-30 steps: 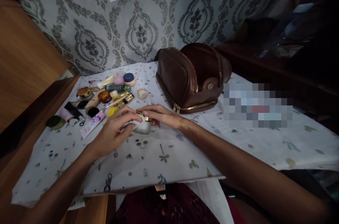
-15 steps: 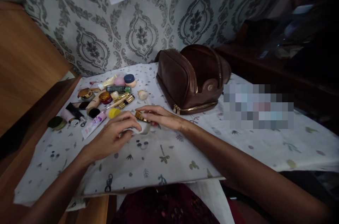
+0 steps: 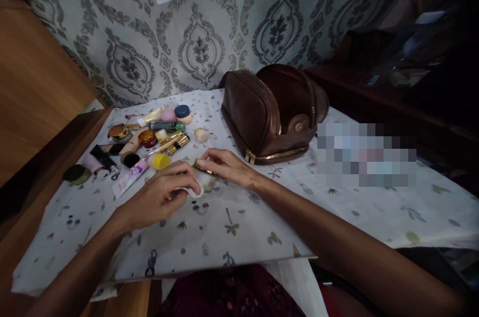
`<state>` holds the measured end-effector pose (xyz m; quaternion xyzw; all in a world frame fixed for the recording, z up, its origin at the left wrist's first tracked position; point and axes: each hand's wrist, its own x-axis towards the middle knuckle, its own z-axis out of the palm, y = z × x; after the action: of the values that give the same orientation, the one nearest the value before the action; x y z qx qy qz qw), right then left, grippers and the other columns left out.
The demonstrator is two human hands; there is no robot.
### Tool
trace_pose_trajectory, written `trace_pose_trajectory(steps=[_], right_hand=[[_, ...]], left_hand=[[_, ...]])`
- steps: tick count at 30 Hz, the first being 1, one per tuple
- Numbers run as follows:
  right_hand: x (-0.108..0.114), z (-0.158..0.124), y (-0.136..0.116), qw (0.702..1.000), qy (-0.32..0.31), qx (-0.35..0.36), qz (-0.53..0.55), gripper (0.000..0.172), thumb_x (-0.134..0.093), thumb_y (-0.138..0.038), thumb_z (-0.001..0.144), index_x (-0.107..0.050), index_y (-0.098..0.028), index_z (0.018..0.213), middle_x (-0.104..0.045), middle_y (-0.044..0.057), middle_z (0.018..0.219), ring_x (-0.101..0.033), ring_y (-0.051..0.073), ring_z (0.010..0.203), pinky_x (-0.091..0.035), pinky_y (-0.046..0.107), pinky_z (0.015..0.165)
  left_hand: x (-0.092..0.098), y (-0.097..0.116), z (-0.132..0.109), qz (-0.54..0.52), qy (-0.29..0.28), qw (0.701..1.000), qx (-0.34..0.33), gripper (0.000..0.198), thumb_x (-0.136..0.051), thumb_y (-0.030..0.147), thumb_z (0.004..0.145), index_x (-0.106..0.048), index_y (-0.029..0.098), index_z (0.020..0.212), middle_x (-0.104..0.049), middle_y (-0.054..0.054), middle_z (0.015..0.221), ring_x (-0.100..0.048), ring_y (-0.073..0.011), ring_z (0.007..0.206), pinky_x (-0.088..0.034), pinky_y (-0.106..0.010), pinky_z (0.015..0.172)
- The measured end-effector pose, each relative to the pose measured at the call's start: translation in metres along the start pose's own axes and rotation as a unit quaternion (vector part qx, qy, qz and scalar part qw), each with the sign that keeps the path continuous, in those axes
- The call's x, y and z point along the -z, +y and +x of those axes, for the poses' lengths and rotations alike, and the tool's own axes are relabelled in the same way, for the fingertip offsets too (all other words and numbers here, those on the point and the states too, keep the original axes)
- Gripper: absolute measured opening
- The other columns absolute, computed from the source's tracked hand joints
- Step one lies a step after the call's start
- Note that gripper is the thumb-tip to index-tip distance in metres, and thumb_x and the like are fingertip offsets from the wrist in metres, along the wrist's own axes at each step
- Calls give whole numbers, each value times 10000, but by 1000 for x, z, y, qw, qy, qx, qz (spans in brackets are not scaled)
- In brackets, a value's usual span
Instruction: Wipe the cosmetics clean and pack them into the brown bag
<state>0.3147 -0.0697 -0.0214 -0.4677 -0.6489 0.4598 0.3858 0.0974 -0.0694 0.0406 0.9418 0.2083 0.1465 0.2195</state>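
My left hand (image 3: 160, 189) is closed around a crumpled white wipe (image 3: 197, 190), which shows past its fingertips. My right hand (image 3: 230, 167) pinches a gold-lidded cosmetic jar (image 3: 205, 169) from its right side, thumb on top. The gold top is tilted and its lower edge looks dark; the body below is mostly hard to make out. Wipe and jar are close together just above the cloth. Left of the hands are a yellow cap (image 3: 160, 160) and a white and purple tube (image 3: 130, 177).
Several cosmetics lie at the left, including a green bottle (image 3: 166, 127), a blue-lidded jar (image 3: 183, 113) and a dark red jar (image 3: 147, 138). A brown leather bag (image 3: 258, 117) stands unzipped at the back. A blurred-out patch covers something at the right on the printed cloth (image 3: 254, 227).
The gold-lidded jar has tilted and moved slightly right with my right hand. My left hand with the wipe has come a little lower, away from the lid.
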Motion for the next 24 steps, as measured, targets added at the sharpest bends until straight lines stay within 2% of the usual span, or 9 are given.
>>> trace_pose_trajectory(steps=[2, 5, 8, 11, 16, 18, 21, 24], right_hand=[[1, 0, 0, 1000, -16, 4, 25, 532, -584, -684, 826, -639, -156, 868, -472, -36, 643, -435, 99, 567, -334, 210, 477], [2, 0, 2, 997, -39, 11, 71, 496, -570, -614, 873, -642, -172, 1087, -520, -19, 730, -468, 97, 571, -400, 211, 483], [4, 1, 3, 994, -57, 11, 95, 468, -574, -523, 906, -607, -194, 1237, -568, -10, 786, -464, 75, 534, -434, 212, 504], [2, 1, 2, 993, -61, 21, 103, 447, -593, -528, 892, -647, -166, 1149, -574, -11, 755, -458, 72, 527, -409, 198, 477], [-3, 2, 1, 997, -15, 9, 72, 456, -608, -604, 850, -644, -166, 974, -576, -26, 696, -411, 58, 465, -323, 189, 404], [-4, 2, 1, 998, -1, -7, 68, 456, -615, -611, 841, -634, -165, 937, -574, -27, 675, -407, 58, 450, -312, 190, 393], [-2, 2, 1, 997, -2, -12, 80, 457, -613, -604, 844, -628, -158, 939, -585, -15, 725, -448, 64, 471, -373, 197, 419], [0, 2, 4, 996, -25, -5, 89, 449, -633, -559, 850, -638, -157, 1052, -610, 5, 833, -507, 70, 524, -455, 217, 496]], left_hand=[[-3, -2, 2, -12, 28, 1000, 7, 256, -459, 51, 876, -640, 211, 961, -591, -36, 1005, -580, -149, 865, -463, -239, 686], [-8, -3, 9, -3, 91, 996, 3, 233, -459, 105, 925, -640, 212, 1026, -603, -49, 1006, -590, -174, 926, -486, -293, 796], [-10, -2, 13, 19, 122, 992, -7, 248, -440, 123, 945, -644, 214, 1052, -604, -61, 1014, -587, -191, 968, -483, -321, 840], [-8, 1, 10, 35, 99, 994, -20, 268, -431, 88, 928, -649, 215, 1019, -594, -56, 1012, -580, -182, 943, -479, -303, 803], [0, 3, 0, 53, 11, 998, -35, 285, -431, 24, 859, -645, 203, 915, -593, -47, 986, -574, -178, 922, -458, -289, 778], [1, 2, -2, 42, -6, 999, -26, 286, -430, 26, 854, -643, 205, 926, -594, -46, 992, -577, -177, 921, -462, -285, 771], [-2, -3, -2, 5, 15, 1000, -11, 267, -452, 51, 872, -644, 208, 969, -593, -45, 1004, -581, -167, 902, -469, -268, 741], [-8, -7, 3, -23, 62, 998, 6, 235, -478, 91, 904, -644, 212, 1017, -597, -43, 993, -589, -167, 908, -478, -279, 773]])
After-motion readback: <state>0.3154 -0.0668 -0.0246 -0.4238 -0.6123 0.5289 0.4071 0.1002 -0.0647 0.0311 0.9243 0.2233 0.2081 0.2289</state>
